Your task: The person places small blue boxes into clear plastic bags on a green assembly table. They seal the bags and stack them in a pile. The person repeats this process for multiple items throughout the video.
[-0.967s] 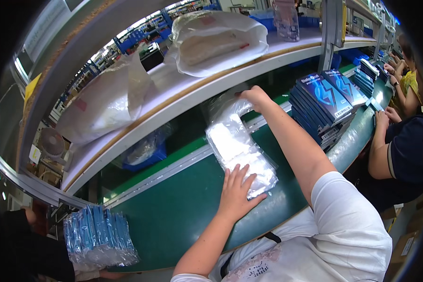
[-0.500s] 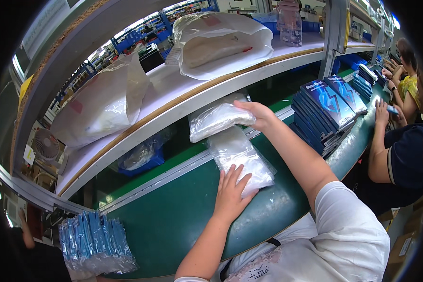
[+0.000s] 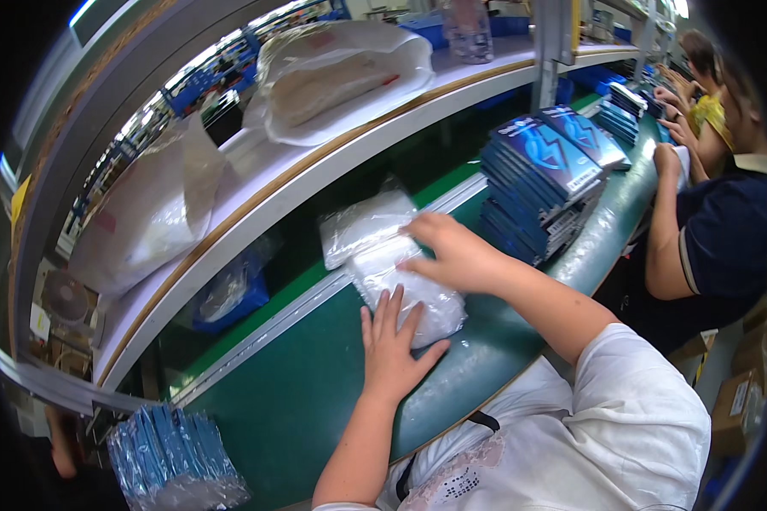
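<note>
A stack of clear plastic bags [image 3: 440, 308] lies on the green work surface in front of me. My left hand [image 3: 392, 356] rests flat on its near side, fingers spread. Over the far end of the stack is my right hand [image 3: 458, 253], slightly blurred, with thumb and fingers apart at the plastic and nothing visibly gripped. Beyond it, another pile of clear bags [image 3: 354, 228] lies across the metal rail and touches the first stack.
Dark blue printed boxes [image 3: 537, 170] are stacked at the right. Bagged blue packs [image 3: 175, 456] stand at the lower left. A shelf [image 3: 315, 157] with large white bags [image 3: 341, 81] runs above the far side. Co-workers [image 3: 712, 230] sit along the right.
My right hand has put down the bundle of bags it held at the far side and moved back over the near stack. The view has shifted, so surroundings appear further left.
</note>
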The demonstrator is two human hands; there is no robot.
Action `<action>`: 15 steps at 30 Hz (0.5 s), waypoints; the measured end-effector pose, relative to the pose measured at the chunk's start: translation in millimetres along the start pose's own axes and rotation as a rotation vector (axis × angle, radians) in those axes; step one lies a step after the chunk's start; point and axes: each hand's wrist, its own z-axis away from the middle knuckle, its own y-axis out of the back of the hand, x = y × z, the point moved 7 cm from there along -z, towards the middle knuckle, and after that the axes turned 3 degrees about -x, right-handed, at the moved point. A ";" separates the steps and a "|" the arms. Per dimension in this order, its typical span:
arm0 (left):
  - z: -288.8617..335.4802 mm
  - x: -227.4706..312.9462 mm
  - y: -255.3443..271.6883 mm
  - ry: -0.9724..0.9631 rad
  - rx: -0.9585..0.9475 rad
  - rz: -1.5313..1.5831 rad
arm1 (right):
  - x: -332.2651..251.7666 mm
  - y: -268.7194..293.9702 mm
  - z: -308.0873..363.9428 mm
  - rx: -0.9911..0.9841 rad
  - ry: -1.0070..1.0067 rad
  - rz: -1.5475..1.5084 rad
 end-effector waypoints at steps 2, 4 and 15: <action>3.6 0.8 7.1 0.010 0.007 -0.018 | -37.1 48.8 30.6 -0.080 0.125 -0.053; 7.2 -6.6 11.6 0.047 0.016 -0.023 | -44.5 103.7 46.4 0.141 0.143 -0.017; -19.7 2.7 24.2 -0.019 -0.101 -0.106 | 48.7 159.7 28.0 0.210 -0.309 0.884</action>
